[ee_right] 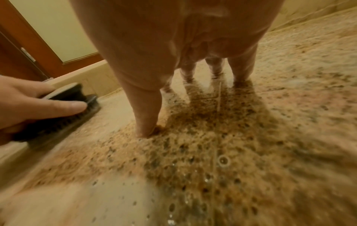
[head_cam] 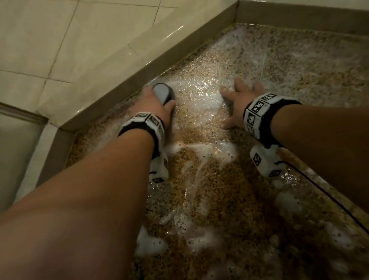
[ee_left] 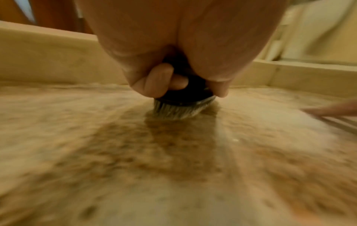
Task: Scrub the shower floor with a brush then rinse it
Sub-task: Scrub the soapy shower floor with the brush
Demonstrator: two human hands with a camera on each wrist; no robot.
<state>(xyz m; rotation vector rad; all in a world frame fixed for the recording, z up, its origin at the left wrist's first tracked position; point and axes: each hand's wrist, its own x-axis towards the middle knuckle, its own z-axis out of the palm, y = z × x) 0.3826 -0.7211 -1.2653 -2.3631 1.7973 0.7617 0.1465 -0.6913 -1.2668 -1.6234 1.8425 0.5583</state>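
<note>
Raised curb (head_cam: 114, 88) blocks the left; wet floor (head_cam: 294, 71) (foamy) apparently lies open rightward.

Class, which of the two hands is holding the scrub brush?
The left hand grips the brush near the wall; the right hand lies flat on the soapy floor.

The right hand (ee_right: 179, 45) rests with straight, spread fingers (ee_right: 146, 116) planted on the wet, speckled brown stone shower floor (ee_right: 251, 152). At the left edge, the left hand (ee_right: 25, 104) grips a dark-bristled scrubbing brush (ee_right: 63, 113) pressed to the floor beside the tiled kerb (ee_right: 92, 76).
</note>
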